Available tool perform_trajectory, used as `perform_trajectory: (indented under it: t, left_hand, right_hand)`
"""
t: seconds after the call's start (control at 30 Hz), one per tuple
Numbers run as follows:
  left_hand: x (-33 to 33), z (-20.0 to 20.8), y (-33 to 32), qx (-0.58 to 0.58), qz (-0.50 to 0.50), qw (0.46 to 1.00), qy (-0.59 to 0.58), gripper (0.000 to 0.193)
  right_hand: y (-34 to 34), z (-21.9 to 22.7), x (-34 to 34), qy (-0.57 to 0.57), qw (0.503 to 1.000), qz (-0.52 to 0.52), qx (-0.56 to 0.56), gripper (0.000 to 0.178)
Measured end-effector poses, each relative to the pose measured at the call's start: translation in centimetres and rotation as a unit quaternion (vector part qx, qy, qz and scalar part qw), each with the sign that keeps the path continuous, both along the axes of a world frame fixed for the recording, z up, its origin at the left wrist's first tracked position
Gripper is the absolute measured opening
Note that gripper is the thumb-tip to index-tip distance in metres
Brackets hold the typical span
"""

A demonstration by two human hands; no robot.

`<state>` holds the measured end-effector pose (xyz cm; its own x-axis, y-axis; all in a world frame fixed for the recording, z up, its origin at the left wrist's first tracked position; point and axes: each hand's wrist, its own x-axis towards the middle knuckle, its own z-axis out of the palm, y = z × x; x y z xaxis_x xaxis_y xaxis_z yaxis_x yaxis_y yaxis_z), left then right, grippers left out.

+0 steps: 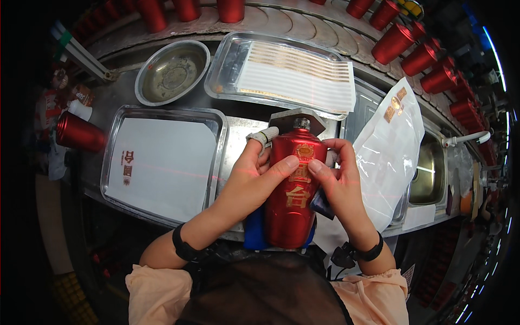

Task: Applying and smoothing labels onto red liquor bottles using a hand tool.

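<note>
A red metallic bottle (288, 226) lies in front of me, its bare threaded neck pointing away. Gold characters and a small round gold emblem (304, 151) run down its upper face. My left hand (253, 176) grips its left side, thumb pressed beside the gold lettering; a whitish wrap (262, 136) covers one finger. My right hand (344, 181) curls around the other side, its thumb on the edge of the lettering. A small dark blue item (322, 205) shows under the right palm; its kind is unclear. A grey angular block (281, 116) stands behind the neck, and blue material (253, 232) shows beneath the bottle.
At left, a metal tray (223, 138) holds a white sheet with one gold decal. Beyond are a metal bowl (204, 57) and a tray (216, 81) of gold-striped sheets. A clear plastic sheet (387, 157) lies right, near a sink (428, 184). Red bottles (392, 43) line the conveyor.
</note>
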<state>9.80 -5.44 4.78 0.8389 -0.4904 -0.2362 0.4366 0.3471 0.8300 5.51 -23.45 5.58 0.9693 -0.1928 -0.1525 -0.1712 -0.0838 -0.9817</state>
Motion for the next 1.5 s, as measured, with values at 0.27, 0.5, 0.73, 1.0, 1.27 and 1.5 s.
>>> perform_trajectory:
  t: [0.27,0.5,0.73,1.0,1.27,1.5]
  left_hand:
    - [0.0,0.2,-0.4,-0.001,0.015,1.0,0.019,0.057]
    - [-0.2,-0.5,-0.1,-0.006,0.022,1.0,0.011,0.059]
    - [-0.3,-0.7,0.0,0.008,0.009,1.0,-0.013,0.066]
    - [-0.4,-0.3,-0.1,0.028,0.001,0.999,-0.025,0.073]
    - [0.0,0.3,-0.4,0.084,-0.006,0.994,-0.072,0.075]
    - [-1.0,-0.8,0.7,0.077,-0.006,0.995,-0.07,0.077]
  right_hand:
    - [0.2,-0.2,0.3,0.002,1.0,-0.012,0.008,0.05]
    - [0.1,0.0,0.3,-0.013,1.0,0.002,0.003,0.048]
    - [-0.2,0.3,-0.2,0.005,0.999,0.007,0.038,0.049]
    - [-0.1,-0.1,0.1,-0.01,1.0,0.007,0.001,0.049]
    - [-0.6,0.5,0.0,0.025,0.999,0.03,0.031,0.046]
    - [-2.2,-1.0,-1.8,0.03,0.988,0.045,0.145,0.058]
